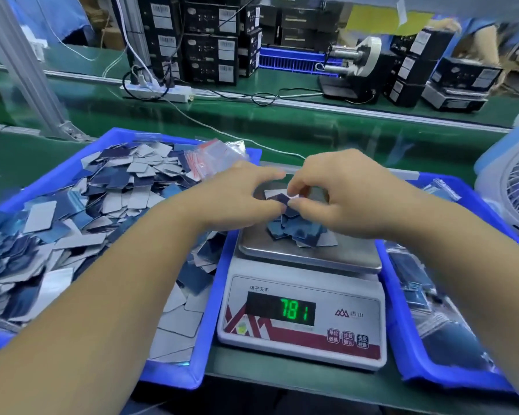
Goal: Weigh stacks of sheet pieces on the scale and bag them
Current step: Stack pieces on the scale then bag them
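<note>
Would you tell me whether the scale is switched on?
On: the scale display shows lit green digits, 781, with sheet pieces on its pan.

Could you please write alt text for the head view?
Both hands, left hand and right hand, pinch sheet pieces above a small pile on a scale reading 781. Blue trays flank it: loose pieces left, bags right.
</note>
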A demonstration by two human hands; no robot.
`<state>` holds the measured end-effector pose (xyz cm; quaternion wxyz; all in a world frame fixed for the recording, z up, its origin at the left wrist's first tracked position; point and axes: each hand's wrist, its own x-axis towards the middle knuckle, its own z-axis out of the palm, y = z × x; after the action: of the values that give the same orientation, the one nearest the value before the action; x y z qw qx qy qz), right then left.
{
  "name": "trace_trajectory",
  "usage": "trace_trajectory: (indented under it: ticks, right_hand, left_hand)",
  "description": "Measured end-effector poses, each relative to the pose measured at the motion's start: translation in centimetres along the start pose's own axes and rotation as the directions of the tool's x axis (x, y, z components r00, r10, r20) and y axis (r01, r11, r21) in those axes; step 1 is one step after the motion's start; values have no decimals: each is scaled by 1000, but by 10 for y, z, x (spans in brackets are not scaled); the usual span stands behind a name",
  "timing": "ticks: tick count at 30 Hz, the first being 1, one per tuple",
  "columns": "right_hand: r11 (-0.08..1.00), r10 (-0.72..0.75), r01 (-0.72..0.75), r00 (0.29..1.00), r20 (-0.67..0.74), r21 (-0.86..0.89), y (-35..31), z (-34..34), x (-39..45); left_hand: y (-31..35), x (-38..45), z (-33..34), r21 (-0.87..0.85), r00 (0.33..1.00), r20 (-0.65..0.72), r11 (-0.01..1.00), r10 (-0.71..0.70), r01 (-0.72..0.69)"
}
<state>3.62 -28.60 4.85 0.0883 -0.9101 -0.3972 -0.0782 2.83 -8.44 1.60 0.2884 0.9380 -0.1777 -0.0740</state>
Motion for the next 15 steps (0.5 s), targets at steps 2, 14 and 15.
trace_trajectory:
  ticks: [2, 14, 15]
  right_hand:
    - [999, -21, 24, 996, 81, -40, -1, -2, -6]
    - [997, -6, 25, 963, 270, -69, 16, 25, -39]
    - [998, 1, 19, 959, 283, -68, 16, 26, -39]
  left_hand:
    - [2, -3, 0, 8, 999, 45, 1000, -4, 4]
    - [6, -7, 2, 246, 985, 158, 964, 63, -101]
    - [6, -7, 2, 256, 987, 150, 962, 58, -95]
